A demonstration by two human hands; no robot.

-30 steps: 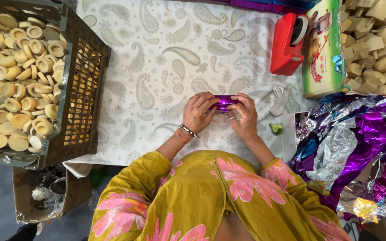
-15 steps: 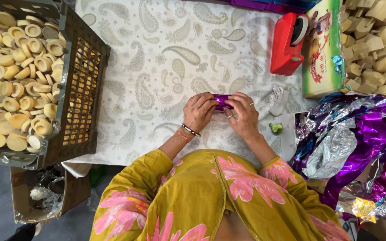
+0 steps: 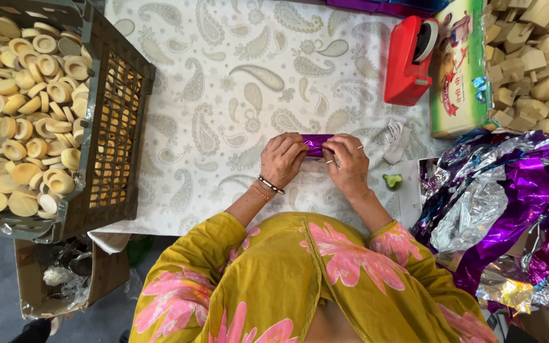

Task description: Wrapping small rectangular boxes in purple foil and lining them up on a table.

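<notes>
1. Left hand (image 3: 282,159): rests on the bench (image 3: 223,114) near its near edge, its grip pinching the left end of a small purple foil-wrapped piece (image 3: 317,143).
2. Right hand (image 3: 345,162): its grip is pressed onto the right end of the same piece; the two hands touch it from either side.
3. Purple foil-wrapped piece: lies between both hands, just above the patterned cloth, mostly hidden by the fingers.
4. Brown plastic crate (image 3: 112,133): stands at the left edge of the bench, filled with pale round discs (image 3: 20,95).
5. Red tape dispenser (image 3: 409,60): at the far right, beside a green carton (image 3: 462,70).
6. Pale blocks (image 3: 538,57): heaped at the far right corner.
7. Purple and silver foil sheets (image 3: 509,197): piled on the right, near the right hand.
</notes>
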